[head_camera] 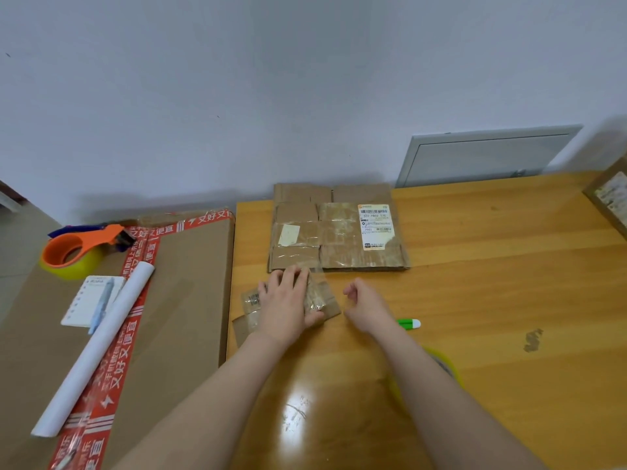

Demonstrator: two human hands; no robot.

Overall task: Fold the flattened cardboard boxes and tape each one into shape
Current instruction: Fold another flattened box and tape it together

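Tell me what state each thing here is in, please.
Small cardboard box: tape-covered, pressed down by left hand.
Right hand: fingers loosely curled, nothing visible in them.
Flattened boxes: stacked, not yet folded.
Tape dispenser: lying untouched on big carton.
Green pen: lying on table.
Paper roll: rolled up.

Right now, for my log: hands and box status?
Left hand flat on small taped brown cardboard piece. Right hand loosely curled alongside, empty. Flattened cardboard stack behind.
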